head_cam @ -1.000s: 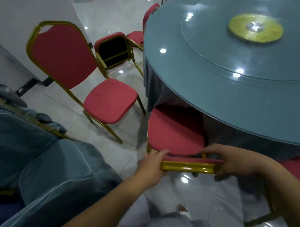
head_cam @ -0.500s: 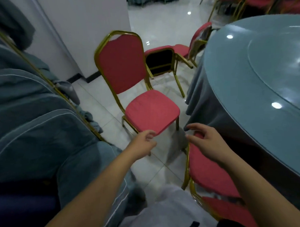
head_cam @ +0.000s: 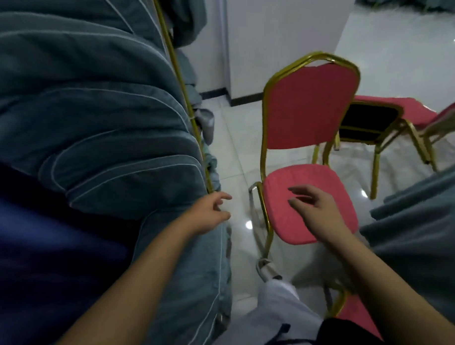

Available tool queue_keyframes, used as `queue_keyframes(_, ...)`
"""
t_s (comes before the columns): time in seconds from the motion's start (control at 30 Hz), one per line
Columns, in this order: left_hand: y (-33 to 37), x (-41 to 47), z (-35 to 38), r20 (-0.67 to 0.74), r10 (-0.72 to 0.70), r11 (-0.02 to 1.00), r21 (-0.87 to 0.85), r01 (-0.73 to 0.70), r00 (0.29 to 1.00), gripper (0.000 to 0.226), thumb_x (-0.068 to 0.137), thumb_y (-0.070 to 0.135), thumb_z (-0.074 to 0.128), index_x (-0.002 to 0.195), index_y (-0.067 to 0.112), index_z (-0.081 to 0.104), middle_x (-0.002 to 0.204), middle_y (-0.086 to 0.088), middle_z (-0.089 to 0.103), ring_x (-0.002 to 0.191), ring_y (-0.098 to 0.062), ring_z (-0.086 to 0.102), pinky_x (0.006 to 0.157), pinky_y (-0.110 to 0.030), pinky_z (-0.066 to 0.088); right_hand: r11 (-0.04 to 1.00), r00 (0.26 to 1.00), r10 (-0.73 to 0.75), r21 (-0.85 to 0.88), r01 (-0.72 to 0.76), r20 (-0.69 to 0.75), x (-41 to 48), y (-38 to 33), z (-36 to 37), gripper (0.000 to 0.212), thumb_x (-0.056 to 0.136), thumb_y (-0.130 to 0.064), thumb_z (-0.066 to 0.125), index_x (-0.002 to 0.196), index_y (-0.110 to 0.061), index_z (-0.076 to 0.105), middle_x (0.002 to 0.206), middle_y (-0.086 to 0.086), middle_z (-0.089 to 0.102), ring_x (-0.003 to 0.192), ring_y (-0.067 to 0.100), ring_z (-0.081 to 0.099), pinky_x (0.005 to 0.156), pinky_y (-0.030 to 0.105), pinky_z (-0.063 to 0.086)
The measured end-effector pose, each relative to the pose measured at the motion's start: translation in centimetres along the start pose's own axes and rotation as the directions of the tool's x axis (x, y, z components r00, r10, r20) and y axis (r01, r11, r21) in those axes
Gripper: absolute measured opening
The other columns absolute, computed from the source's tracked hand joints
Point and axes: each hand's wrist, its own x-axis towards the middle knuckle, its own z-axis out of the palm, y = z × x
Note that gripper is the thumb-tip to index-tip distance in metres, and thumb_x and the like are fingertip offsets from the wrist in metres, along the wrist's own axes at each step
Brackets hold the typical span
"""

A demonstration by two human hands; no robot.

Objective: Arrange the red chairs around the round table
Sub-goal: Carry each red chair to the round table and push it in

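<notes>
Reach step: left grip [head_cam: 209, 211] and right grip [head_cam: 315, 210] empty, fingers apart, near chair [head_cam: 309, 105]; we judge frame grasp comes next.

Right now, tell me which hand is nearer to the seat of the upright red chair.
Right. The right hand is spread over the red chair's seat; whether it touches, I cannot tell. The left hand is off the seat's left edge, beside the stacked blue-grey covers.

Cloth-padded chair [head_cam: 310, 203] — glossy tiles [head_cam: 235, 136]
</notes>
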Motion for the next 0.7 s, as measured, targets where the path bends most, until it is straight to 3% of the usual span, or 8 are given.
queue_keyframes(0.2, 4.3, 7.2, -1.3, -0.017, -0.123, 0.991, -0.053, 0.122, 0.992, 0.045, 0.09, 0.019, 0.067, 0.132, 0.033, 0.056, 0.136, -0.003, 0.054, 0.117, -0.016, 0.057, 0.101, -0.036, 0.049, 0.998, 0.988, 0.014, -0.055, -0.005, 0.154, 12.4, 0.6, -2.6, 0.03, 0.091, -0.028, 0.065, 0.12, -0.032, 0.063, 0.106, -0.023, 0.057, 0.106, 0.008, 0.058, 0.089, 0.035, 0.051)
queue_keyframes(0.3, 6.9, 11.0, -1.3, -0.006, -0.141, 0.989, -0.041, 0.141, 0.99, 0.046, 0.091, 0.017, 0.066, 0.133, 0.03, 0.055, 0.136, -0.003, 0.052, 0.112, -0.017, 0.06, 0.097, -0.039, 0.053, 0.997, 0.988, 0.064, -0.046, -0.058, 0.138, 17.2, 1.7, -4.7, 0.031, 0.091, -0.028, 0.066, 0.121, -0.032, 0.062, 0.111, -0.015, 0.059, 0.107, 0.011, 0.058, 0.089, 0.037, 0.053)
queue_keyframes(0.43, 10.7, 15.5, -1.9, -0.064, -0.135, 0.991, -0.033, 0.133, 0.989, 0.044, 0.092, 0.019, 0.064, 0.134, 0.029, 0.056, 0.133, 0.0, 0.051, 0.111, -0.019, 0.059, 0.088, -0.037, 0.055, 0.991, 0.983, 0.131, -0.019, -0.13, 0.132, 21.9, 3.0, -7.3, 0.031, 0.09, -0.028, 0.067, 0.119, -0.035, 0.061, 0.121, -0.003, 0.06, 0.106, 0.012, 0.057, 0.07, 0.024, 0.048)
queue_keyframes(0.57, 14.2, 20.0, -2.6, -0.103, -0.106, 0.992, -0.08, 0.097, 0.989, 0.044, 0.092, 0.024, 0.066, 0.134, 0.031, 0.054, 0.135, -0.001, 0.052, 0.115, -0.019, 0.056, 0.096, -0.04, 0.053, 0.984, 0.978, 0.17, 0.029, -0.174, 0.118, 25.7, 3.3, -9.6, 0.044, 0.09, -0.033, 0.068, 0.132, -0.032, 0.054, 0.134, 0.001, 0.053, 0.114, 0.019, 0.055, 0.078, 0.033, 0.048)
queue_keyframes(0.7, 18.5, 27.3, -3.9, -0.149, -0.071, 0.997, -0.049, 0.064, 0.986, 0.057, 0.09, 0.034, 0.069, 0.142, 0.032, 0.045, 0.141, 0.0, 0.048, 0.124, -0.019, 0.05, 0.093, -0.036, 0.05, 0.977, 0.984, 0.181, 0.112, -0.179, 0.0, 29.8, 2.5, -11.7, 0.059, 0.09, -0.038, 0.068, 0.143, -0.029, 0.044, 0.135, -0.001, 0.049, 0.114, 0.019, 0.052, 0.087, 0.036, 0.046)
